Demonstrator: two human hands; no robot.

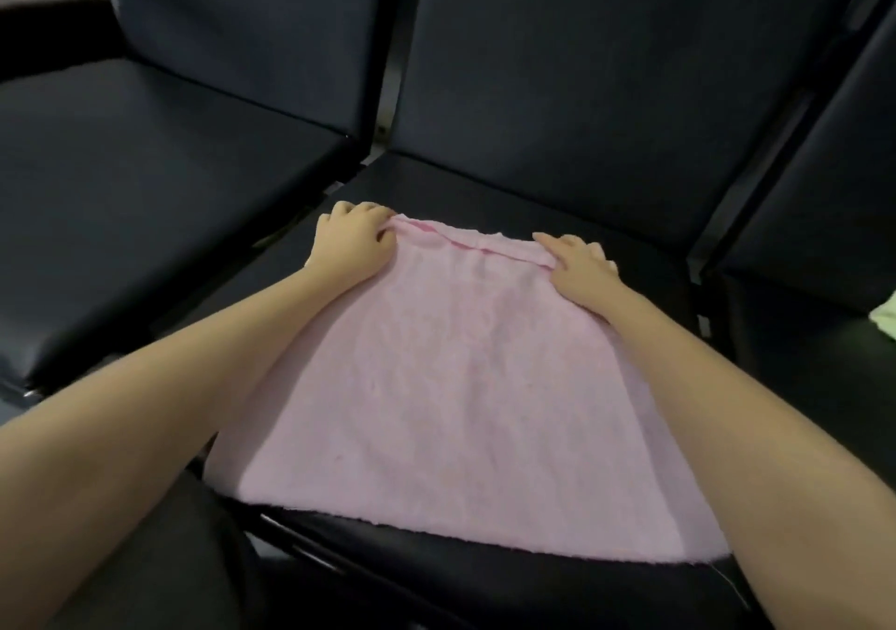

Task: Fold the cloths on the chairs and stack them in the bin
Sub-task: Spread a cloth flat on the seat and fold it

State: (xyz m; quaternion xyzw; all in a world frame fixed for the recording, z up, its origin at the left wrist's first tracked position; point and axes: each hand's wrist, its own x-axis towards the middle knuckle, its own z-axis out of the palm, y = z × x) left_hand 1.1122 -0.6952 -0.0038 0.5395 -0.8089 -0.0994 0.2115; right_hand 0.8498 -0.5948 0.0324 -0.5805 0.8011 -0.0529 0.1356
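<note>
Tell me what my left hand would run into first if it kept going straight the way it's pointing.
Probably the backrest of the middle chair. The left hand grips the far corner of the pink cloth; only bare seat lies beyond, though depth is unclear.

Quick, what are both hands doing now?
Left hand: grips a far corner of the pink cloth.
Right hand: on the other corner; grip cannot be told.

Pale green cloth [885, 315], partly beyond the right edge.

Cloth [460, 387] on middle chair [509, 193]; left hand [351, 246], right hand [579, 266] at far corners; second cloth [885, 315] on right chair [800, 363].
</note>
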